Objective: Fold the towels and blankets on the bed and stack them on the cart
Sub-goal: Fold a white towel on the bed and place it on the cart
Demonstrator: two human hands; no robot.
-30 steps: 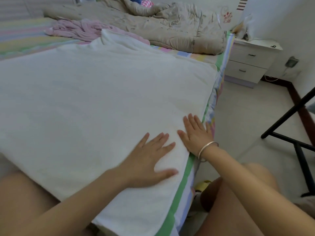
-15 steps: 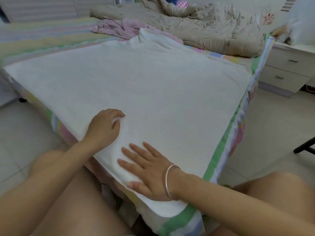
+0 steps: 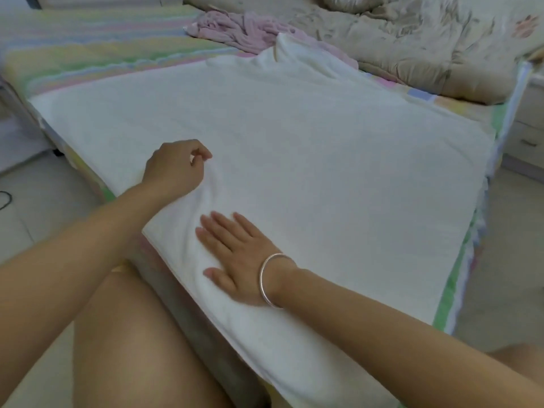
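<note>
White towel (image 3: 323,172): spread flat over the striped bed (image 3: 88,54), under both hands. It looks soft, limp and light, and would likely sag unless taken at the corners or edge.
Left hand (image 3: 176,169): fingers curled, pinching a small ridge of cloth near the towel's near edge.
Right hand (image 3: 238,260): flat, fingers straight, pressing the towel just nearer than that pinch.
Beyond the pinch: pink cloth (image 3: 244,28) touches the raised far corner, with the beige quilt (image 3: 397,45) just past it — either may catch a fold.
Cart: not in view.
</note>
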